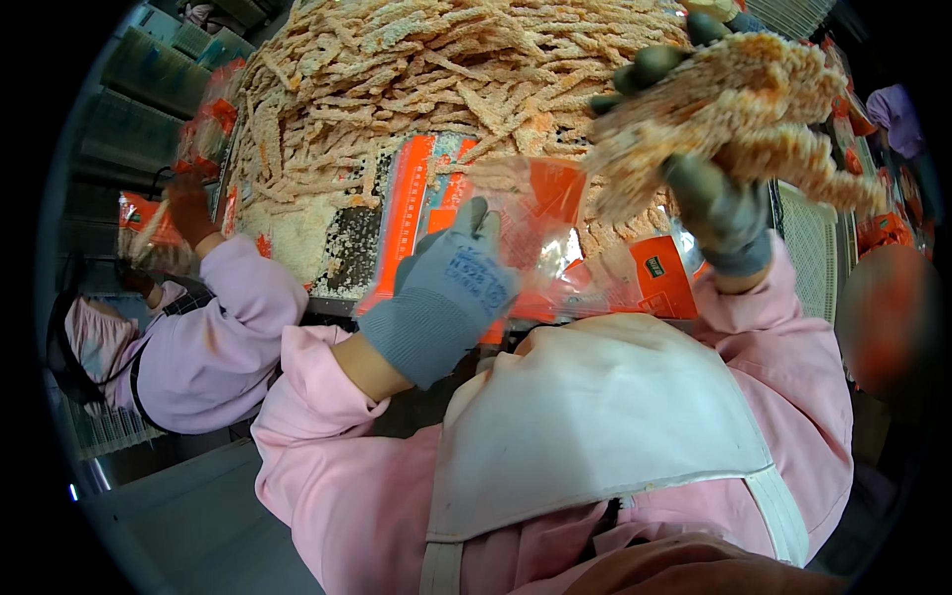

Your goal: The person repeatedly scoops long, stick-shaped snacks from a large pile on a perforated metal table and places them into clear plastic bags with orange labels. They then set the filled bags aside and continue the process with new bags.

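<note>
My right hand [714,201], in a grey-green glove, holds a thick bundle of crumb-coated strips [751,111] above the table's right side; the bundle is blurred and hides the palm. My left hand [446,290], in a grey knitted glove with blue print, is at a clear and orange plastic bag [535,216] at the table's near edge, its fingers bent at the bag and partly hidden. Flat orange-edged bags [405,216] lie left of it, and another printed bag [662,275] lies to the right. Beyond spreads a large heap of coated strips [416,82].
Loose white crumbs [286,230] lie on the table's left part. At the left a co-worker [216,335] in a lilac top handles a bag [152,223]. Filled bags [212,119] line the far left edge. A pale mesh tray [807,238] stands right; a blurred orange shape [889,320] is beyond it.
</note>
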Action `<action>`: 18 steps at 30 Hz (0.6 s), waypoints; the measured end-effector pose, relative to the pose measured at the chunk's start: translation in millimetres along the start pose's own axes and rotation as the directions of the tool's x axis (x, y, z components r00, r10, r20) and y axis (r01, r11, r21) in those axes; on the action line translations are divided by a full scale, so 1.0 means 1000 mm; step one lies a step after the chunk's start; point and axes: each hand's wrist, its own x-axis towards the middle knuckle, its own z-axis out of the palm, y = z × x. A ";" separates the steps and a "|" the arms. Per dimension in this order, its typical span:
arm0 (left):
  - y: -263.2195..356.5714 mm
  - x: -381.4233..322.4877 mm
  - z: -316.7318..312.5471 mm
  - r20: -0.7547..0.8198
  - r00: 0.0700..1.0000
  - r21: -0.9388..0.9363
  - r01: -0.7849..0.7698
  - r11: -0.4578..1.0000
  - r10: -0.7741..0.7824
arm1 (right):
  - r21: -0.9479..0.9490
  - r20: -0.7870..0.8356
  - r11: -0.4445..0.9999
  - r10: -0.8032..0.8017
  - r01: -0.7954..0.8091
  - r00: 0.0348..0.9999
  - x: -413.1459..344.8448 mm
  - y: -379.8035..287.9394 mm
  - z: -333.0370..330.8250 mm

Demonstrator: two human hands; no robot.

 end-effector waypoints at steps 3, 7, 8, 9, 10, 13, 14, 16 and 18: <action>0.007 0.002 -0.011 0.063 0.998 0.061 -0.001 0.998 -0.003 | 0.320 0.224 0.920 0.158 -0.226 0.962 0.031 0.017 0.052; 0.014 -0.004 0.037 -0.453 0.891 0.035 -0.022 0.999 0.035 | 0.523 0.289 0.810 0.126 -0.266 0.949 0.044 0.021 0.113; 0.015 -0.002 0.040 -0.574 0.818 0.040 -0.027 0.999 0.044 | 0.729 0.270 0.606 0.173 -0.319 0.947 0.040 0.022 0.121; 0.015 -0.003 0.036 -0.614 0.785 0.074 -0.046 0.996 0.082 | 0.665 0.336 0.686 0.078 -0.295 0.939 0.029 0.044 0.129; 0.014 -0.008 0.037 -0.645 0.758 0.097 -0.048 0.994 0.100 | 0.610 0.417 0.748 -0.023 -0.261 0.909 0.038 0.057 0.135; 0.016 -0.007 0.058 -0.648 0.758 0.017 -0.079 0.997 0.072 | 0.277 0.766 0.814 0.133 -0.510 0.629 0.049 0.031 0.098; 0.019 -0.003 0.068 -0.704 0.708 -0.017 -0.092 0.996 0.053 | 0.160 0.789 0.905 0.122 -0.394 0.602 0.054 0.034 0.094; 0.017 0.002 0.060 -0.757 0.650 -0.022 -0.135 0.991 0.072 | 0.069 0.775 0.955 0.132 -0.290 0.618 0.052 0.032 0.097; 0.016 -0.013 0.047 -0.727 0.672 0.041 -0.161 0.986 0.140 | 0.047 0.766 0.900 0.246 -0.433 0.594 0.045 0.023 0.112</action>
